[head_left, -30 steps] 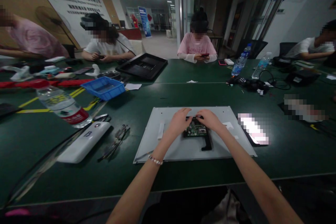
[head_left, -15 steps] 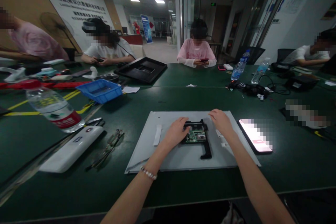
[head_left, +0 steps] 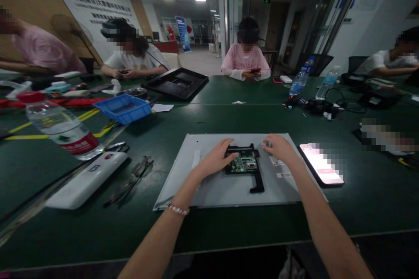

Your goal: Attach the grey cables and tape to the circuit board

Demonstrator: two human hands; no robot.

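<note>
A grey flat panel point(head_left: 209, 194) lies on the green table. On it rests a black plastic bracket point(head_left: 257, 182) with a green circuit board point(head_left: 242, 164) inside. My left hand point(head_left: 218, 157) is at the bracket's left side, thumb and fingers round its upper left edge. To the right of the bracket, my right hand point(head_left: 277, 146) hovers over the panel with its fingers curled together; a small greyish thing shows at the fingertips, too small to name. White labels point(head_left: 284, 175) are stuck on the panel below that hand.
A lit phone point(head_left: 322, 163) lies right of the panel. On the left are glasses point(head_left: 131, 181), a white case point(head_left: 87, 181), a water bottle point(head_left: 65, 133) and a blue bin point(head_left: 124, 109). A black monitor frame point(head_left: 176, 83) lies farther back. Several people sit around the table.
My right hand has moved slightly right and down, its fingers turned inward, and more of the labels shows. My left hand stays at the bracket. The view has shifted slightly.
</note>
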